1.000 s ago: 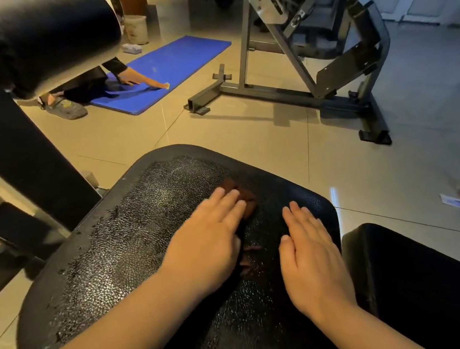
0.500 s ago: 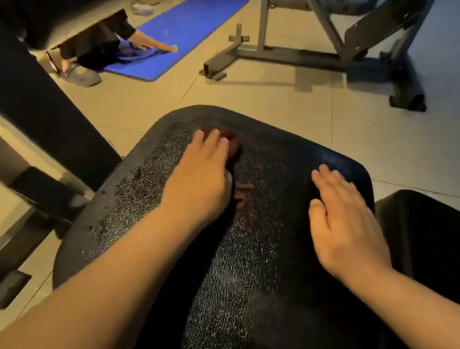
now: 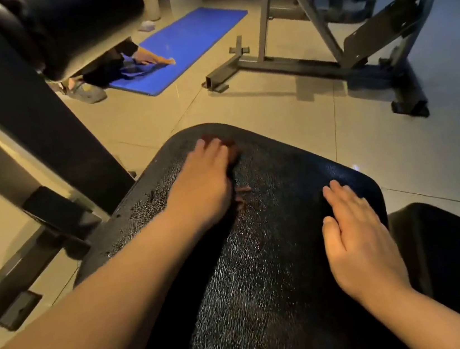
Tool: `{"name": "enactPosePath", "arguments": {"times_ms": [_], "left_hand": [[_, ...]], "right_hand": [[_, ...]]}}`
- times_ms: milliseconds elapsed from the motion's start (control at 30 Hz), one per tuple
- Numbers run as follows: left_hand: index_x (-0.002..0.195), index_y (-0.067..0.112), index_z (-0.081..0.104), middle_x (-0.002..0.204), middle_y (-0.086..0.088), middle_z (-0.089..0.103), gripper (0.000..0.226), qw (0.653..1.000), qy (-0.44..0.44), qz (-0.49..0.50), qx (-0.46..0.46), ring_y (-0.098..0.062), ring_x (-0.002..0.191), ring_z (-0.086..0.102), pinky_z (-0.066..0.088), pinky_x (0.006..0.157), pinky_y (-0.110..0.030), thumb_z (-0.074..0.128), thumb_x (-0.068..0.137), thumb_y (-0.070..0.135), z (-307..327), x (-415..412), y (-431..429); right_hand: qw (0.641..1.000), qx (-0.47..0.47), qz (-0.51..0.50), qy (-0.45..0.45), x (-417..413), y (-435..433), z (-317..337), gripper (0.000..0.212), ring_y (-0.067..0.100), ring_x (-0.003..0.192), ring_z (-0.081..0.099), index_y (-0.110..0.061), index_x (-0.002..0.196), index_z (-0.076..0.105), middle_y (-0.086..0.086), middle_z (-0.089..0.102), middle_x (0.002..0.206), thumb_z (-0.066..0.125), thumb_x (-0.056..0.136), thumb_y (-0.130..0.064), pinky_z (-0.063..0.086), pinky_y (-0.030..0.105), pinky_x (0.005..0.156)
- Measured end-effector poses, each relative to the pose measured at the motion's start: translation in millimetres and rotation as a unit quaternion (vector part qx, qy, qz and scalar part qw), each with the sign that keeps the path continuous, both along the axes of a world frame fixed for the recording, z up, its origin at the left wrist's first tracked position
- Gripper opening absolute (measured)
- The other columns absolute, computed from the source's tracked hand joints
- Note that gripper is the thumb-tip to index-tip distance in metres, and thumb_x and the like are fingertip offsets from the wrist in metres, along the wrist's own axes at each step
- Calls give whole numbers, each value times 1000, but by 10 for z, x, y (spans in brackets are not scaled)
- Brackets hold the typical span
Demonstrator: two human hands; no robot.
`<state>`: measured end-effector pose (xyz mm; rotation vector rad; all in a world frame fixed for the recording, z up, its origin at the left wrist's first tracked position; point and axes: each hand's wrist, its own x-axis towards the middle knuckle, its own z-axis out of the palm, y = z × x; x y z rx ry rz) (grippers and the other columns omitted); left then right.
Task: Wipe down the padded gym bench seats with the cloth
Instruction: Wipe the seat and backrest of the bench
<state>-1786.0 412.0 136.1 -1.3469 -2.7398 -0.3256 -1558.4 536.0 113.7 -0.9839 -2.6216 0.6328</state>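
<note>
Cloth (image 3: pixel 232 148), dark reddish and mostly hidden, lies under my left hand (image 3: pixel 204 186) near the far edge of the black padded seat (image 3: pixel 279 270). That hand is flat with straight fingers, pressing the cloth down. Only scraps of it show past my fingertips and beside my thumb. My right hand (image 3: pixel 359 240) rests flat and open on the bare seat near its right edge, well apart from the cloth, holding nothing. The seat glistens in speckles. A second black pad (image 3: pixel 456 255) sits just beside it on the right. On the tiled floor (image 3: pixel 272 104) beyond, a blue mat (image 3: pixel 195 32) lies near a grey metal frame (image 3: pixel 290 64), and another person's hand (image 3: pixel 146 58) touches the mat.
</note>
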Motion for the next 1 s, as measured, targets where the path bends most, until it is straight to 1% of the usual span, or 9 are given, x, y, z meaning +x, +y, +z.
{"name": "enactPosePath", "arguments": {"times_ms": [100, 300, 400, 500, 567, 667, 733, 900, 1000], "left_hand": [[152, 4, 30, 162, -14, 23, 64, 999, 5, 36, -13, -37, 149, 13, 11, 121, -48, 45, 94, 28, 59, -143, 344], [156, 10, 29, 165, -6, 19, 63, 986, -1, -168, 23, -27, 153, 10, -4, 120, -31, 40, 94, 18, -29, 302, 33], [157, 12, 22, 166, -6, 13, 70, 998, -2, -63, 15, -28, 153, 6, -3, 123, -35, 53, 96, 26, -15, -65, -54], [144, 5, 40, 157, -13, 32, 63, 1000, 11, 9, -6, -34, 143, 24, 21, 117, -44, 56, 92, 37, 78, -381, 281], [143, 6, 42, 155, -11, 35, 60, 1000, 22, -2, -6, -32, 142, 25, 24, 116, -44, 53, 92, 35, 95, -257, 505], [154, 9, 30, 164, -7, 20, 67, 992, -5, -128, -12, -29, 151, 9, 8, 123, -42, 53, 93, 26, 29, 70, 515], [156, 14, 28, 165, -3, 17, 67, 985, -14, -171, -10, -28, 153, 7, 6, 125, -40, 53, 94, 21, -6, 78, 358], [149, 11, 38, 161, -9, 28, 66, 1000, 17, 2, -9, -34, 146, 20, 17, 119, -46, 60, 92, 36, 51, -389, 420], [148, 13, 40, 159, -5, 32, 59, 996, 28, -84, -5, -30, 145, 23, 20, 116, -43, 54, 93, 28, 74, -186, 642]], "right_hand": [[1000, 3, -4, -9, 0, 7, 2, 54, -8, 146, 0, -32, 159, 25, -21, 11, 163, 33, 105, -32, 1, 24, 123], [999, 13, -7, -35, -5, -2, 22, 54, -10, 145, -6, -36, 158, 18, -25, 4, 161, 29, 105, -35, -5, 18, 118], [999, 13, -1, -40, -22, -2, 17, 55, -9, 148, -6, -37, 158, 15, -24, 3, 164, 27, 104, -36, -7, 17, 119], [999, 12, -6, -42, -30, 3, 14, 55, -15, 143, -12, -39, 157, 12, -28, -1, 161, 27, 105, -35, -9, 15, 117], [999, 16, -4, -44, -26, 10, 15, 55, -18, 140, -14, -38, 158, 13, -29, -1, 159, 28, 105, -35, -10, 14, 116], [999, 23, -2, -49, -32, 20, 9, 55, -20, 138, -17, -37, 158, 13, -28, -1, 160, 27, 105, -35, -12, 12, 115], [998, 23, -1, -51, -29, 23, -2, 55, -19, 139, -16, -37, 159, 13, -28, -2, 160, 26, 105, -36, -11, 13, 116], [999, 14, -4, -36, -38, 21, -13, 55, -17, 143, -12, -38, 159, 15, -29, 0, 161, 27, 105, -35, -6, 18, 121], [999, 19, -7, -36, -24, 29, -16, 55, -12, 147, -4, -36, 159, 18, -27, 5, 162, 29, 105, -34, -4, 19, 121]]}}
